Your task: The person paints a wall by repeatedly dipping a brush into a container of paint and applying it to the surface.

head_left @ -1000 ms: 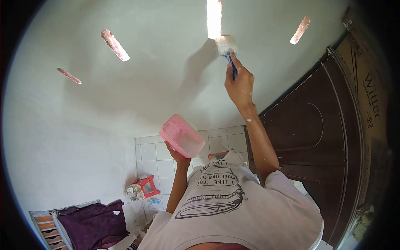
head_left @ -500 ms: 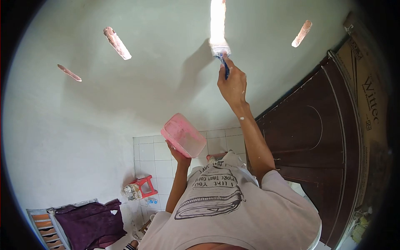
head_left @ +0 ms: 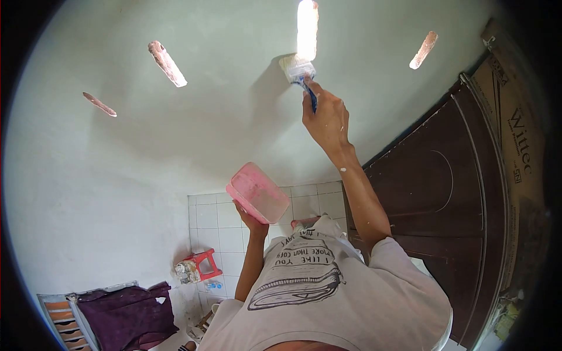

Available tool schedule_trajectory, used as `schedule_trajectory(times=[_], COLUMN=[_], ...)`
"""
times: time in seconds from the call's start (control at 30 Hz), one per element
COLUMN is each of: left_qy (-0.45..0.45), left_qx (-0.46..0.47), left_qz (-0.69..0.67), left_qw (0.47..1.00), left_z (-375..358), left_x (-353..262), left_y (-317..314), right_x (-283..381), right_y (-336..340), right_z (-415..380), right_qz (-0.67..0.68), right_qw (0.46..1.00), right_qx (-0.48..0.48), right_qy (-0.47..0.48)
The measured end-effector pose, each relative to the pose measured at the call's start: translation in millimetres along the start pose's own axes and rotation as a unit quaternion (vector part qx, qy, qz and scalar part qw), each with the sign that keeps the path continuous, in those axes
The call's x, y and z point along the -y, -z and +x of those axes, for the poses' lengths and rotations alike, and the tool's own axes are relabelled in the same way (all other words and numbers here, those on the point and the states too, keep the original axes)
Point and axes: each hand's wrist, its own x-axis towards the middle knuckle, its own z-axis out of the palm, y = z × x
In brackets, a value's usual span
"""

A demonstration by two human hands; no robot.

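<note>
Paintbrush (head_left: pixel 298 70): sits by its handle in right hand's (head_left: pixel 328 120) closed fingers, bristles at pale wall (head_left: pixel 205 117), by lower end of bright slot (head_left: pixel 307 29), upper middle.
Pink tub (head_left: pixel 257 193): rests in left hand's (head_left: pixel 252 219) grasp, near centre.
Red stool (head_left: pixel 209 265): stands lower left.

Brush (head_left: pixel 300 70): in right hand (head_left: pixel 329 120)
Tub (head_left: pixel 256 193): in left hand (head_left: pixel 252 219)
Stool (head_left: pixel 199 258): on tiles (head_left: pixel 229 238)
Cloth (head_left: pixel 126 313): left of stool
Cardboard (head_left: pixel 515 158): right of panel (head_left: pixel 421 181)

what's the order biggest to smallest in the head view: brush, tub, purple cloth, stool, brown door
1. Brown door
2. Purple cloth
3. Pink tub
4. Brush and red stool: too alike to rank
</note>
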Motion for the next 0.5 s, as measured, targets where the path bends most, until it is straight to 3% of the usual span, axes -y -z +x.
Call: schedule_trajectory(times=[0.17, 0.23, 0.33, 0.47, 0.5], left_qy=[-0.033, -0.036, -0.042, -0.036, -0.034], left_qx=[0.03, 0.015, 0.013, 0.023, 0.021], left_qz=[0.018, 0.014, -0.004, 0.015, 0.014], left_qw=[0.999, 0.999, 0.999, 0.999, 0.999], left_z=[3, 6, 5, 4, 5], left_x=[-1, 0, -4, -5, -4], left_y=[-2, 2, -1, 8, 8], right_x=[-61, -95, -81, 2, 22], right_y=[-65, -92, -79, -15, -3], right_z=[-23, -41, -43, 5, 12], right_qz=[-0.047, -0.111, -0.065, 0.033, 0.035], right_qw=[0.998, 0.981, 0.978, 0.998, 0.998], right_qx=[-0.034, 0.157, 0.186, 0.038, 0.039], right_qy=[0.029, -0.041, -0.067, 0.029, 0.027])
